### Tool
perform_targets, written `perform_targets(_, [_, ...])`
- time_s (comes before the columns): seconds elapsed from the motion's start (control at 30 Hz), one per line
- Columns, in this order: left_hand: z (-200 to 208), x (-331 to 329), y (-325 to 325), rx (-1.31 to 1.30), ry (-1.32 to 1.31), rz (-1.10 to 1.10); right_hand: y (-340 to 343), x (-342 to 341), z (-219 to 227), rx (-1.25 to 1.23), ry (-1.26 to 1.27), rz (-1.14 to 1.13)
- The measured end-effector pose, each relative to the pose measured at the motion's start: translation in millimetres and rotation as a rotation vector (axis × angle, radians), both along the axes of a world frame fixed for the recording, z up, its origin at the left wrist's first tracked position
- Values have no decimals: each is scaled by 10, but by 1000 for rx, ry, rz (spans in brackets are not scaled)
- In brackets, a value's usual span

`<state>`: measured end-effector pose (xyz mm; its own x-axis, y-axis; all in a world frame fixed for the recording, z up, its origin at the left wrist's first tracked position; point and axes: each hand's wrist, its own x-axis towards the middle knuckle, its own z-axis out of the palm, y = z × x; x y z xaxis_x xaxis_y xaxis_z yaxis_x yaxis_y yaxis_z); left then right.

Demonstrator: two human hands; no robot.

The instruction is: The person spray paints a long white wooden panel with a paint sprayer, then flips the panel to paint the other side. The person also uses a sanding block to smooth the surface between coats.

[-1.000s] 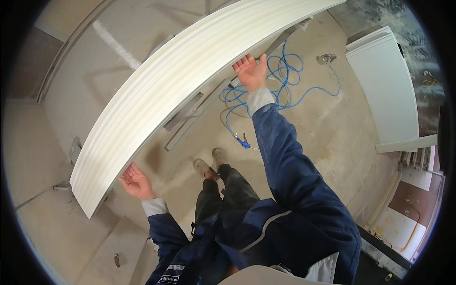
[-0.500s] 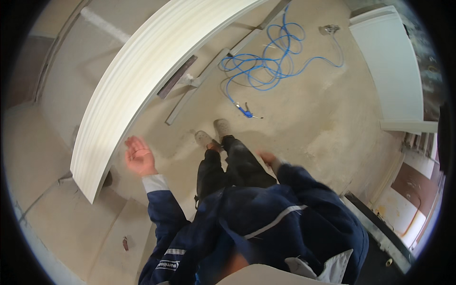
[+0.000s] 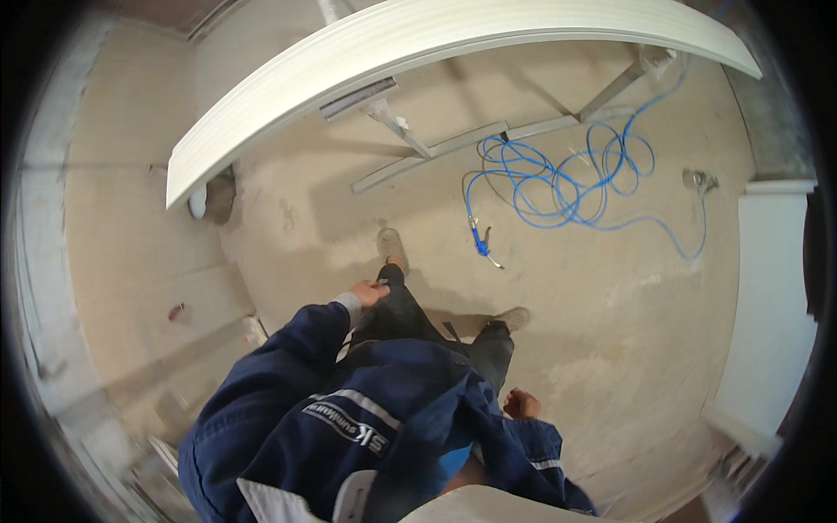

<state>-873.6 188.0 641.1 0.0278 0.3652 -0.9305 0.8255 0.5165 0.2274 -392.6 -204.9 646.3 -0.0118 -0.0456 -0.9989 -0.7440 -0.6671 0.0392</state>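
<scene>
My left hand [image 3: 370, 293] hangs in front of my dark trousers near the left thigh, its fingers drawn together; I see nothing in them. My right hand [image 3: 521, 404] is low at my right side, fingers curled in, with no object showing. Beyond my feet a long pale panel [image 3: 418, 44], ribbed along its length, rests raised on a metal stand [image 3: 427, 155]. Both hands are apart from it. On the floor in front of me lies a blue air blow gun [image 3: 481, 246], joined to a tangled blue hose [image 3: 558, 196].
The hose runs right to a metal fitting [image 3: 700, 180] on the floor. Pale flat panels [image 3: 772, 305] stand at the right edge. A small reddish object [image 3: 177, 311] lies on the left. The stand's feet reach across the floor under the long panel.
My view has turned left, and the long panel now spans the top. My left hand has come from beside the panel, open, to my thigh with fingers closed. My feet have stepped apart.
</scene>
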Motion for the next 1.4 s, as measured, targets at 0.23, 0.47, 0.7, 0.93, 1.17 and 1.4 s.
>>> perform_targets(0.23, [734, 2319, -905, -115, -205, 20, -153, 2806, 147, 234, -463, -158])
perform_targets(0.47, [1298, 4470, -794, -349, -253, -402, 1590, 5008, 460, 423, -747, 192])
perform_targets(0.7, [457, 6210, -618, -149, -502, 182, 2438, 6848, 221, 591, -1053, 977])
perform_targets(0.93, [13, 8261, 234, -506, -385, 227, 2521, 8579, -138, -74, -450, 1152])
perform_targets(1.17, [-345, 9848, 286, -277, -210, 154, 2958, 10772, -706, -151, -670, 1516])
perform_targets(1.4, [-1571, 11322, 269, 115, -4, 618, 5362, 13114, -2390, 184, -1089, 1341])
